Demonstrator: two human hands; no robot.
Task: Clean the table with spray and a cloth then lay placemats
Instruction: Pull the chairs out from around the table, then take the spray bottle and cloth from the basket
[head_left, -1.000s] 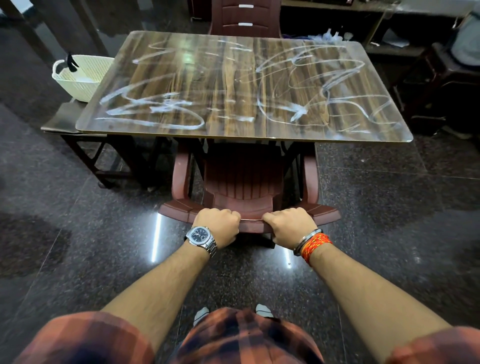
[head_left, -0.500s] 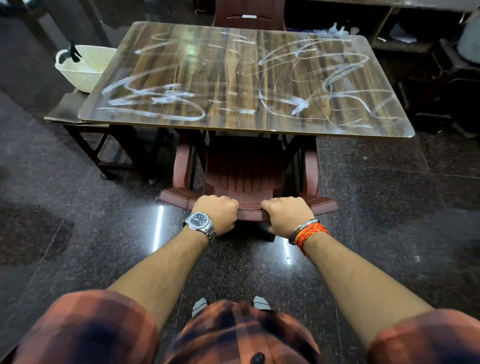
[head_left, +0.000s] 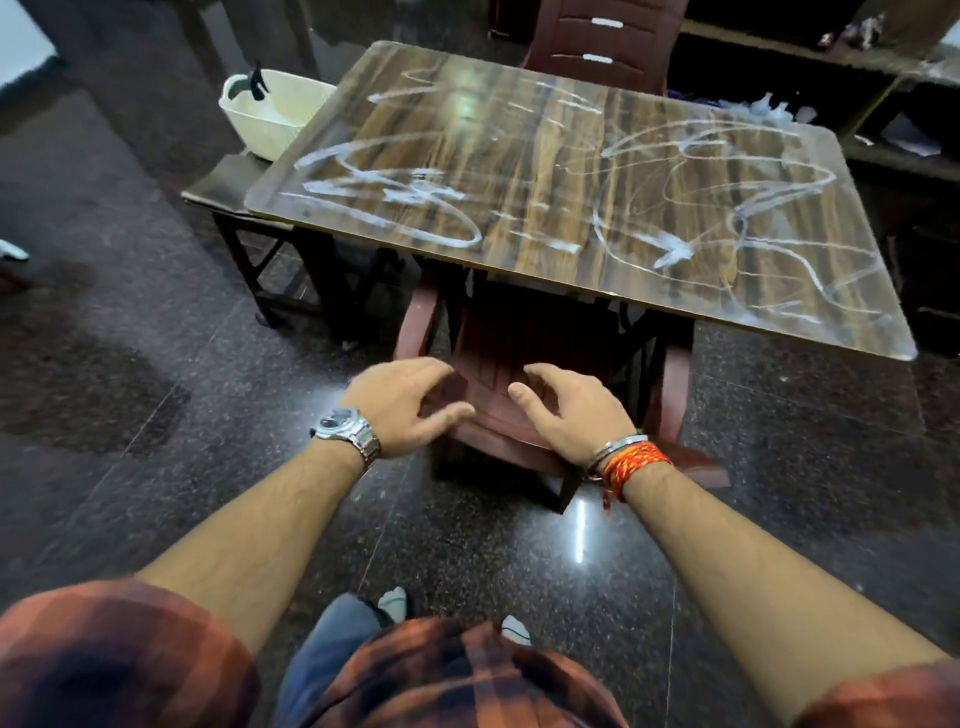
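Note:
A wood-grain table (head_left: 545, 176) fills the middle of the view, its top streaked with white scribble marks. A maroon plastic chair (head_left: 524, 343) is tucked under its near edge. My left hand (head_left: 402, 402) and my right hand (head_left: 569, 408) hover just above the chair's top rail with fingers spread, holding nothing. A white basket (head_left: 270, 111) with a black spray trigger poking out stands on a low side table (head_left: 221, 182) at the left. No cloth or placemats are visible.
A second maroon chair (head_left: 602, 41) stands at the table's far side. Dark shelving (head_left: 883, 78) with clutter runs along the back right. The polished dark stone floor (head_left: 156, 415) surrounds the table, and my feet show at the bottom.
Both hands have let go of the chair's top rail and opened. The view has swung left, so the table now sits skewed to the right.

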